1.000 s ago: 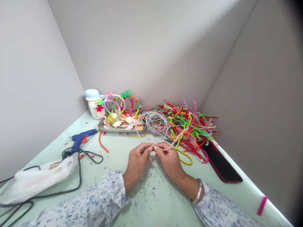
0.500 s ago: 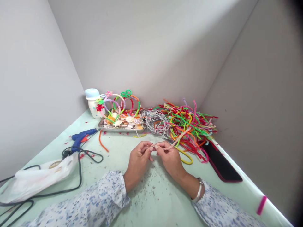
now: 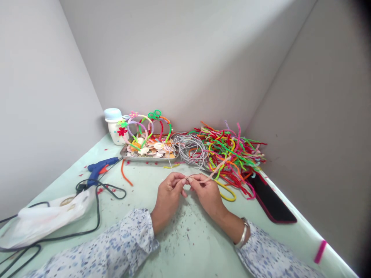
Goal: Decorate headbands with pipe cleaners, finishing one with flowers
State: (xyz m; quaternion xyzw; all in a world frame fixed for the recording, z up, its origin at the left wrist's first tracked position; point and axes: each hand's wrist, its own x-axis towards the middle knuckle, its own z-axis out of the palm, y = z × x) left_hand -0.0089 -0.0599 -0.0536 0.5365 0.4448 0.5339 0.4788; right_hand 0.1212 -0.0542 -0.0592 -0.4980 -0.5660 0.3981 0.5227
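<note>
A pale pink pipe cleaner [image 3: 218, 166] runs from between my fingertips up and to the right, towards the heap of colourful pipe cleaners [image 3: 232, 148]. My right hand [image 3: 209, 195] pinches it between thumb and forefinger. My left hand [image 3: 169, 195] is closed too, its thumb and forefinger pinching the same end, tip to tip with the right. The small end between the fingers is mostly hidden. Beyond my hands lies a coil of grey wire [image 3: 193, 150]. A yellow pipe cleaner [image 3: 228, 197] curves out beside my right hand.
At the back, a metal tray [image 3: 147, 158] holds shells, with pipe-cleaner headbands [image 3: 145, 131] standing there. A white cup [image 3: 114, 129] is behind. On the left lie a blue glue gun [image 3: 98, 170], its black cable and a plastic bag [image 3: 55, 216]. A black, red-edged object [image 3: 274, 200] lies right.
The pale pink pipe cleaner's free end has dropped slightly and shifted a little left. Both hands stay almost in place, still pinching.
</note>
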